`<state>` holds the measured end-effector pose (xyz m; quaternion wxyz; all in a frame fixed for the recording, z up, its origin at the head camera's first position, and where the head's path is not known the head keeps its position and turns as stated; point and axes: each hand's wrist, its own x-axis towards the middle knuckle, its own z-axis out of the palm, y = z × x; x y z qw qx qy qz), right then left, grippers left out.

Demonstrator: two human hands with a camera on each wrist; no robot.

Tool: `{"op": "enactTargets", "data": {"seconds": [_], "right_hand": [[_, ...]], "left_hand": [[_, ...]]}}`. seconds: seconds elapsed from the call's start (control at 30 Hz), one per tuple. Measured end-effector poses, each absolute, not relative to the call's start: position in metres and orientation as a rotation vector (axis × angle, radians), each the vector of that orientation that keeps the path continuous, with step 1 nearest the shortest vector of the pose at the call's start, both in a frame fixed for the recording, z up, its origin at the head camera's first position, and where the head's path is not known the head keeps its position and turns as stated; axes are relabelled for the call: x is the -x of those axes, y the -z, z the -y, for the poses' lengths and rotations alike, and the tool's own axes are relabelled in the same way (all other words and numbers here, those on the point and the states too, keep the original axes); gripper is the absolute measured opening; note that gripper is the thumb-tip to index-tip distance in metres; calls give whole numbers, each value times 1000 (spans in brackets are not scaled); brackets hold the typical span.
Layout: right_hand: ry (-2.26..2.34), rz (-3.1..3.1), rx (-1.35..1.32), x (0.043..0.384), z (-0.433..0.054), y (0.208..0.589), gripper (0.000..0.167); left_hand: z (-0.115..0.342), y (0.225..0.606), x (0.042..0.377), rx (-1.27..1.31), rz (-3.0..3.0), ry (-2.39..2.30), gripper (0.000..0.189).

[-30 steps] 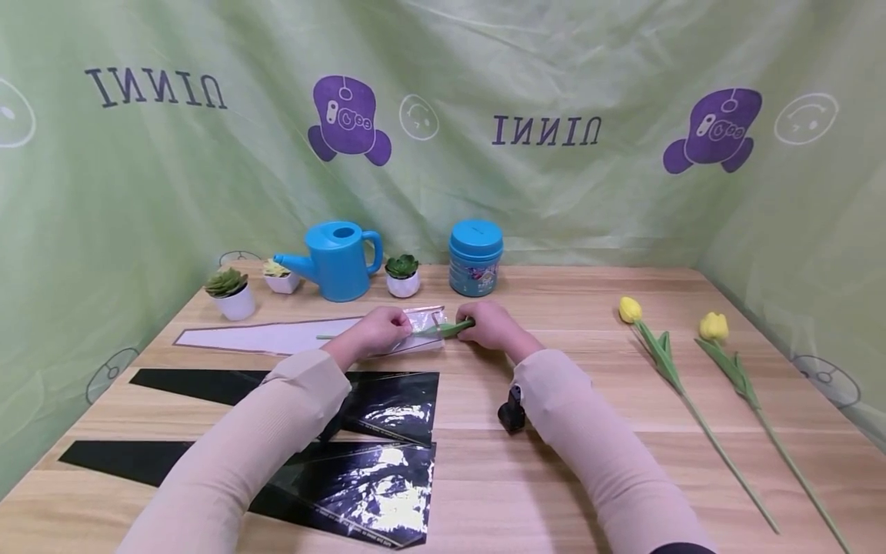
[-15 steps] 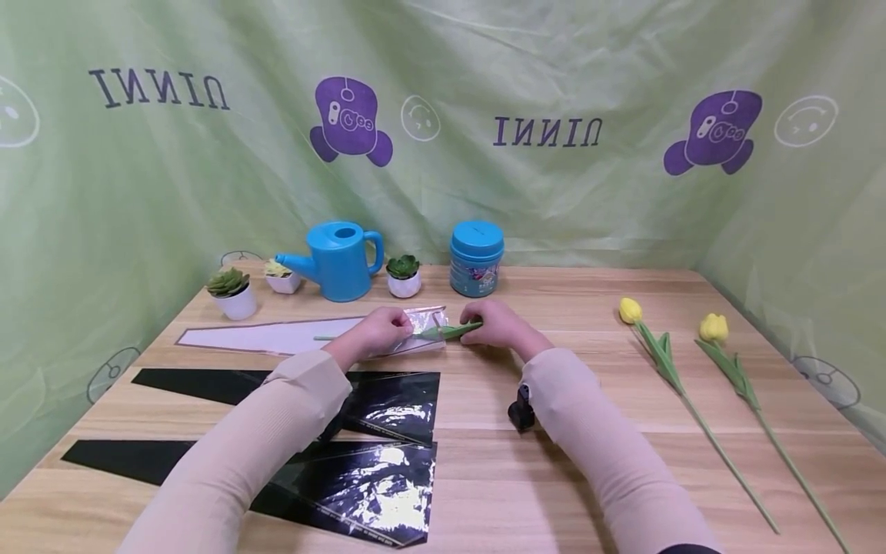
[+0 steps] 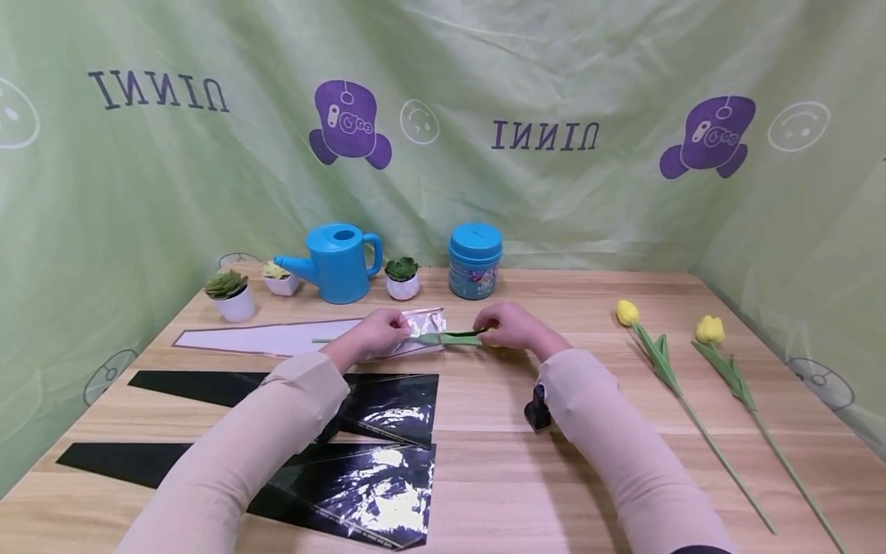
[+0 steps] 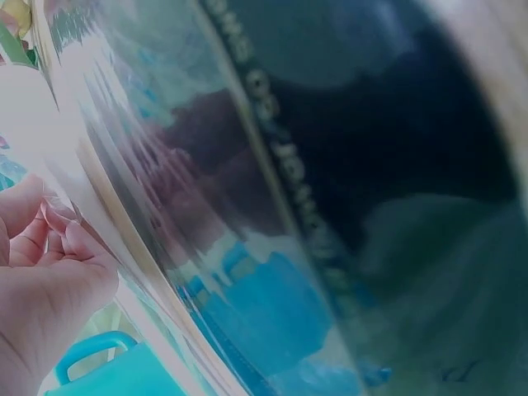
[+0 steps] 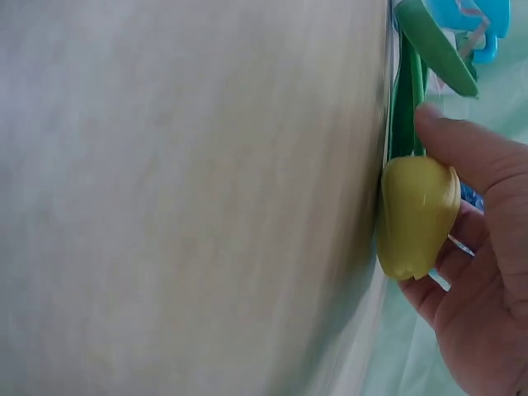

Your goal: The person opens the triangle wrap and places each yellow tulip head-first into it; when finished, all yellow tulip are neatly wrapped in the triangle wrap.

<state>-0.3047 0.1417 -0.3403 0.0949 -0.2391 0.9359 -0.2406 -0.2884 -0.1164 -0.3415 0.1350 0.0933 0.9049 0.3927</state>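
Observation:
A yellow tulip (image 5: 418, 216) lies with its stem inside a white-and-clear flower sleeve (image 3: 238, 337), and its green leaves (image 3: 462, 338) show at the sleeve's wide right end. My left hand (image 3: 381, 331) pinches the sleeve's clear film near that opening; the left wrist view shows thumb and fingertips together at the film. With my right hand (image 3: 511, 326) I hold the tulip just below its bloom, thumb on the stem and fingers behind the flower. In the head view this hand mostly hides the bloom.
Two black sleeves (image 3: 388, 400) lie in front of the left arm. Two more yellow tulips (image 3: 627, 312) rest at the right. Along the back stand a blue watering can (image 3: 341, 265), small potted succulents (image 3: 402, 278) and a blue tub (image 3: 475, 261).
My right hand has moved right along the tulip to its bloom, and more of the leaves shows between the hands. My left hand stays at the sleeve.

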Motion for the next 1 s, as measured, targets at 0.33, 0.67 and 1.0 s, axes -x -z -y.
{"op": "enactTargets", "data": {"seconds": [0.33,0.67,1.0], "right_hand": [[637,-2804,679,304,-132,337,6],[619,-2845,716,306,-122,338,8],[600,-2881,695,308,-110,342,7]], "left_hand": [[117,339,288,-231,-2605,-1135,11],[115,336,289,-249,-2597,-1116,10],[114,336,288,-264,-2608,-1103,10]]}}
